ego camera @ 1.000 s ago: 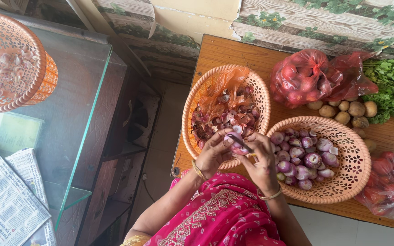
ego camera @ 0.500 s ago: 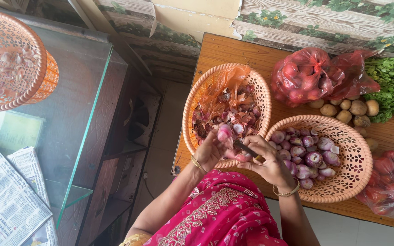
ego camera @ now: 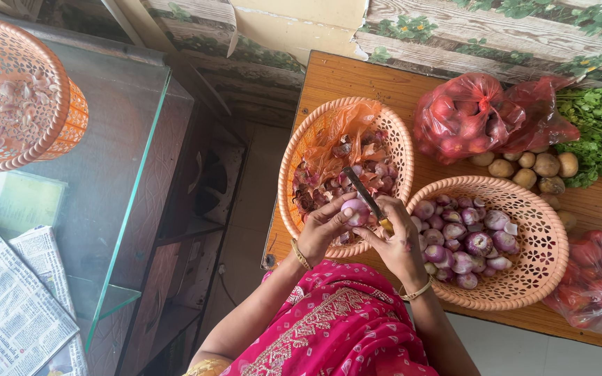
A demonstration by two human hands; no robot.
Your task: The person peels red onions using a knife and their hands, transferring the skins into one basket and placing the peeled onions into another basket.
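1. A wooden tabletop (ego camera: 357,76) fills the frame's right half.
2. At lower centre, the left hand (ego camera: 322,230) grips a small purple onion (ego camera: 354,207) over the peel basket (ego camera: 301,160).
3. The right hand (ego camera: 398,244) is closed around a knife (ego camera: 365,196); judging by the grip, shallow cuts angled away from the fingers suit best.

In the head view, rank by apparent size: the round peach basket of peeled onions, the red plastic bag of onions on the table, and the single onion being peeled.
1. Round peach basket of peeled onions.
2. Red plastic bag of onions, clearly smaller in outline.
3. Single onion, by far the smallest, held in the left hand.
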